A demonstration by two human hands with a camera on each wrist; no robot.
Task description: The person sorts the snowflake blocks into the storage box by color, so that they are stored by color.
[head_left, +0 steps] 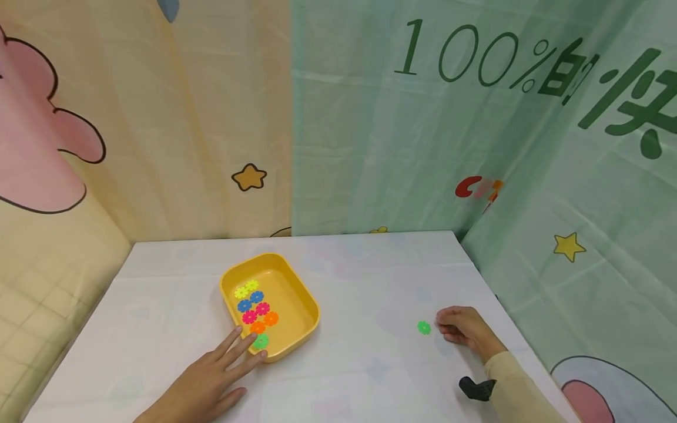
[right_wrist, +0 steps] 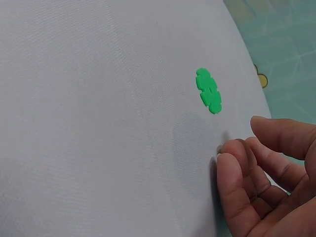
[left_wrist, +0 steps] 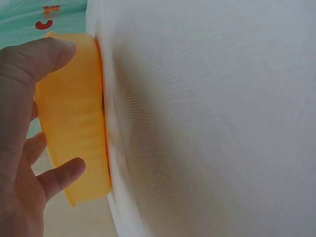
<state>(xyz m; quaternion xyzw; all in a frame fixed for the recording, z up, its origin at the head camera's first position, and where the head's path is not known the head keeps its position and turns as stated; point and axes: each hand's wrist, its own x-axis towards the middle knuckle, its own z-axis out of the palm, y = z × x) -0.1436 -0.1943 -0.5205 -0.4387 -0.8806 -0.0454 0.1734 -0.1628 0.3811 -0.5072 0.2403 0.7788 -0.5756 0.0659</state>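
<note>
A yellow tray point(head_left: 291, 320) stands on the table, with flower-shaped plastic pieces along its left side: yellow point(head_left: 252, 285), blue point(head_left: 257, 296), pink point(head_left: 262, 308) and orange point(head_left: 271, 318) pairs, plus one green piece point(head_left: 261, 341) at the near end. My left hand point(head_left: 214, 376) spreads its straight fingers over the tray's near left rim; the left wrist view has them in front of the tray's outer wall. Another green flower piece point(head_left: 424, 327) lies flat on the table to the right. Just right of it is my right hand point(head_left: 465, 330), fingers loosely bent, thumb apart, holding nothing.
A white cloth covers the table point(head_left: 359, 282). Printed curtains point(head_left: 370, 147) hang behind it and along both sides. A black strap-like piece point(head_left: 477, 388) sits by the right sleeve point(head_left: 515, 382).
</note>
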